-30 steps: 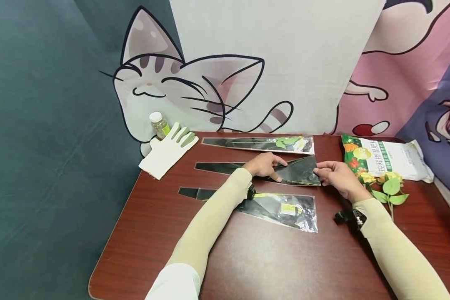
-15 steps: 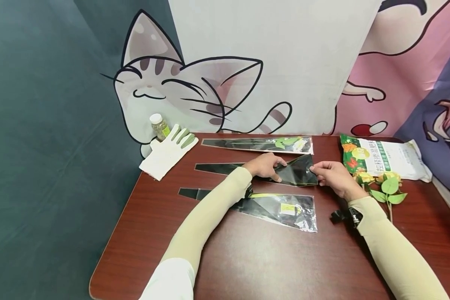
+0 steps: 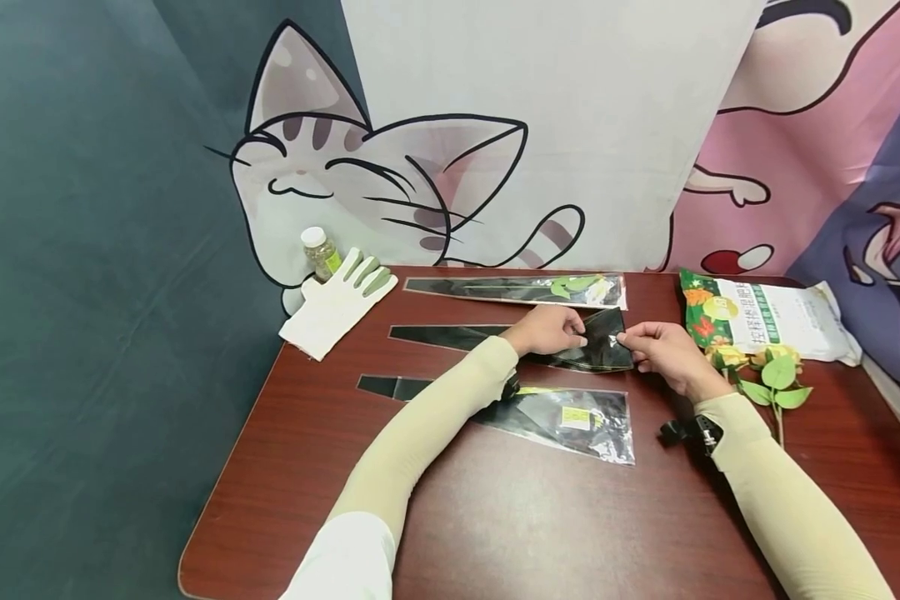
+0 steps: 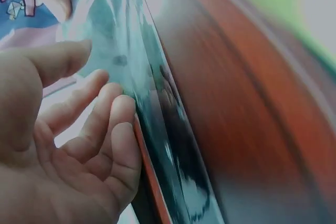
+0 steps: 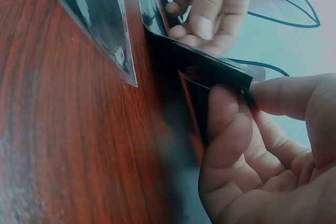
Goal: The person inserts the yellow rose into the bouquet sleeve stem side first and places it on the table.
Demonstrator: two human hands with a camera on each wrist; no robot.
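Observation:
A tapered black and clear plastic flower sleeve [image 3: 606, 340] lies in the middle row on the table, its wide end toward the right. My right hand [image 3: 671, 357] pinches that wide edge between thumb and fingers. In the right wrist view the pinched black film [image 5: 205, 65] stands raised off the wood. Over the sleeve's middle, my left hand [image 3: 551, 330] has its fingers loosely bent. The left wrist view shows a gap between its thumb [image 4: 68, 59] and fingers, with nothing held, the fingertips close beside the film.
Behind lies another sleeve [image 3: 495, 287] with a leafy flower inside; in front is a labelled sleeve [image 3: 607, 417]. A white glove [image 3: 337, 312] and a capped jar [image 3: 318, 250] sit at the back left. Yellow roses [image 3: 780, 371] and a printed bag [image 3: 787, 317] are at the right.
My left hand has slid right along the sleeve, drawing thumb and fingers closer together. The right hand, still pinching the wide edge, has shifted slightly left, and the film there has bent up.

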